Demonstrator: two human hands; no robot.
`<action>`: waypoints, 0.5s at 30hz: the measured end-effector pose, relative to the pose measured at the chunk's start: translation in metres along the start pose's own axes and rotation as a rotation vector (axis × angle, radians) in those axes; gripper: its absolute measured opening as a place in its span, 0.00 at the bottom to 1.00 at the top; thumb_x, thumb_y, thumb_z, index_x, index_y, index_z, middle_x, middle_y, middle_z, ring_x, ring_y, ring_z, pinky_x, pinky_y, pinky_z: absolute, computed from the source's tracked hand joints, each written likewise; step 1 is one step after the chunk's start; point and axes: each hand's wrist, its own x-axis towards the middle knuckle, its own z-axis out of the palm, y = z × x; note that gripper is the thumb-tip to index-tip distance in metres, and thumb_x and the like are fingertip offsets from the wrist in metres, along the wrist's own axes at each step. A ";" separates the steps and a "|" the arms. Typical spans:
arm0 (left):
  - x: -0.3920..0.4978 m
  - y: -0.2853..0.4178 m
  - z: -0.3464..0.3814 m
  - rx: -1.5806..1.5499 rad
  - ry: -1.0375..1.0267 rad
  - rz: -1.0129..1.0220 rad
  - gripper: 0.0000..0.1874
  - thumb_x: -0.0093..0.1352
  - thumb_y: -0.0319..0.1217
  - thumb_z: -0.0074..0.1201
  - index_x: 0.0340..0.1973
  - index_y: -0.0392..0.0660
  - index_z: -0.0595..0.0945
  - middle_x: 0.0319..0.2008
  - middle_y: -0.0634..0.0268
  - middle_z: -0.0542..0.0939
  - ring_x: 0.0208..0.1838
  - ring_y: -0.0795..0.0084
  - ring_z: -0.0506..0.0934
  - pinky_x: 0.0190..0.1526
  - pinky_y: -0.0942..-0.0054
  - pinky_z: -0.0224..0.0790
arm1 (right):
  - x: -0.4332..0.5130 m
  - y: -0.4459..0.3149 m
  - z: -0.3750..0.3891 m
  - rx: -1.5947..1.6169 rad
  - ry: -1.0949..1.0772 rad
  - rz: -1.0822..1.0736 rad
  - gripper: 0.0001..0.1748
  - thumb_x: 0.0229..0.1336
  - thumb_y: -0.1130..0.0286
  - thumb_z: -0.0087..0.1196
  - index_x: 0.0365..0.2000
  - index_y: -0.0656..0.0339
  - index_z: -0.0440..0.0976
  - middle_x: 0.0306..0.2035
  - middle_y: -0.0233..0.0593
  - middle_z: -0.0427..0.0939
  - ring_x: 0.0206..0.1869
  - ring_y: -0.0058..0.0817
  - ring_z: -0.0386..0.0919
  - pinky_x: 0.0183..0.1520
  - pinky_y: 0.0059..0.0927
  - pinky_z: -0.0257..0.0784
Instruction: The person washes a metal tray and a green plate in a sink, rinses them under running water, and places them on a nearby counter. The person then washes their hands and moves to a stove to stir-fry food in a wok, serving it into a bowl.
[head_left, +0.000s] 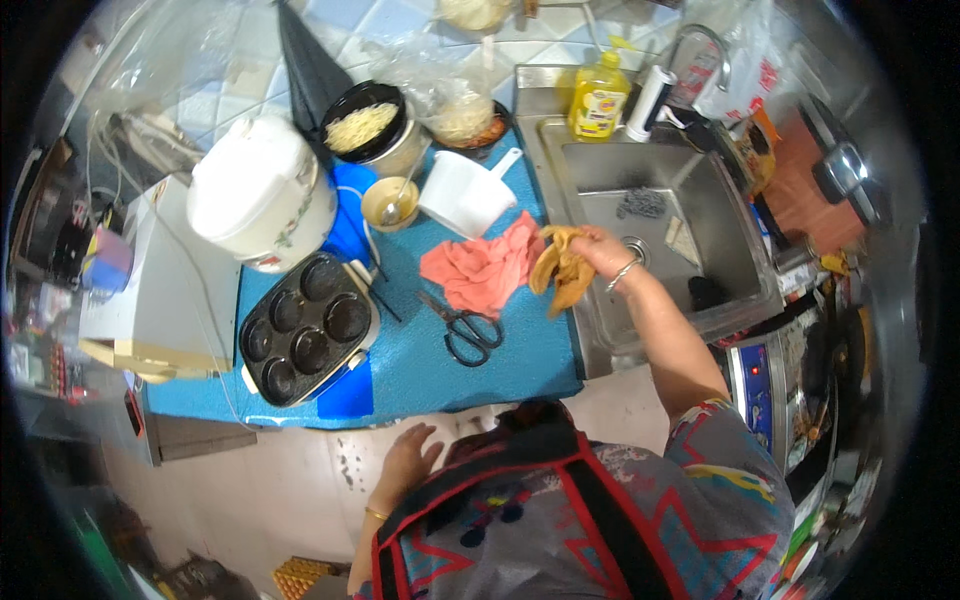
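Observation:
My right hand grips a crumpled mustard-brown cloth at the seam between the blue-topped counter and the sink. Beside that cloth lies a bunched coral-pink cloth. Black-handled scissors rest on the counter just in front of it, their blades pointing up and left. My left hand hangs before the counter's front edge, holding nothing, with its fingers apart. A white plastic dipper lies on its side behind the pink cloth.
The steel sink holds a dark scouring pad. Yellow detergent stands behind it. A pan with round wells, white rice cooker, small bowl with spoon and black bowl of noodles crowd the left side.

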 end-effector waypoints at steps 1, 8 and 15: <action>0.004 0.003 0.000 -0.007 -0.023 0.036 0.17 0.62 0.36 0.51 0.43 0.41 0.75 0.46 0.49 0.73 0.51 0.51 0.69 0.52 0.62 0.61 | -0.013 -0.010 -0.014 0.165 -0.008 0.052 0.17 0.47 0.69 0.49 0.40 0.64 0.70 0.34 0.37 0.76 0.36 0.25 0.75 0.39 0.25 0.71; 0.024 0.010 -0.003 0.002 -0.170 0.194 0.18 0.63 0.37 0.49 0.45 0.41 0.74 0.45 0.50 0.74 0.51 0.51 0.70 0.52 0.63 0.61 | -0.092 -0.059 -0.105 0.465 0.241 -0.401 0.18 0.55 0.61 0.51 0.42 0.60 0.70 0.37 0.33 0.76 0.38 0.22 0.75 0.42 0.26 0.70; 0.030 0.056 0.002 -0.029 -0.138 0.179 0.17 0.61 0.34 0.52 0.44 0.40 0.75 0.43 0.49 0.75 0.48 0.52 0.72 0.48 0.65 0.64 | -0.036 0.062 -0.175 -0.370 0.714 -0.108 0.20 0.54 0.55 0.44 0.34 0.62 0.75 0.31 0.51 0.76 0.34 0.36 0.75 0.40 0.34 0.67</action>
